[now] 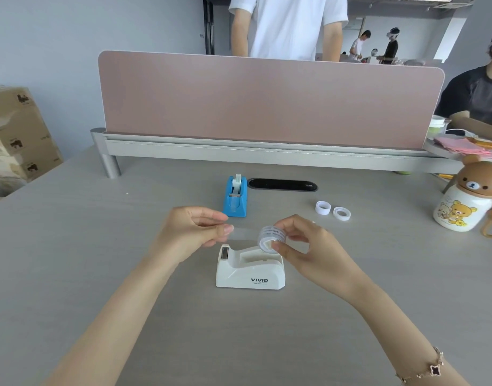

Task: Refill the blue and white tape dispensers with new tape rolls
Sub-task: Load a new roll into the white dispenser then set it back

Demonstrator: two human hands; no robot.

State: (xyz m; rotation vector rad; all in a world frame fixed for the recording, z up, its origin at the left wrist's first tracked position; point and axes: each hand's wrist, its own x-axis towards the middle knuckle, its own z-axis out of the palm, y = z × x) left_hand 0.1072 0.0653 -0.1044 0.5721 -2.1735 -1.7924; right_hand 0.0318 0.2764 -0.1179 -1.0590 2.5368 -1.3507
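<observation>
Right hand (300, 246) grips the tape roll (271, 237) between thumb and fingers, just above the open cradle of the white dispenser (250, 270). Left hand (194, 229) pinches the loose clear tape end (243, 232), stretched flat between the two hands over the dispenser's cutter. The white dispenser sits on the grey desk (100, 260), cradle empty. Behind the left hand stands the blue dispenser (235, 200), already carrying a roll, tape running down to its front. Just beside it, a dark cable slot (282, 185) in the desk. To the right, two empty cores (333, 210) lie near each other, well apart from the hands. A bear bottle (466, 199) stands at the right edge. The pink divider (267, 101) walls off the far side, hiding the lower body of a person in white behind it. Cardboard boxes (13, 135) at left are cut by the frame. The roll's print is too blurred to read.
</observation>
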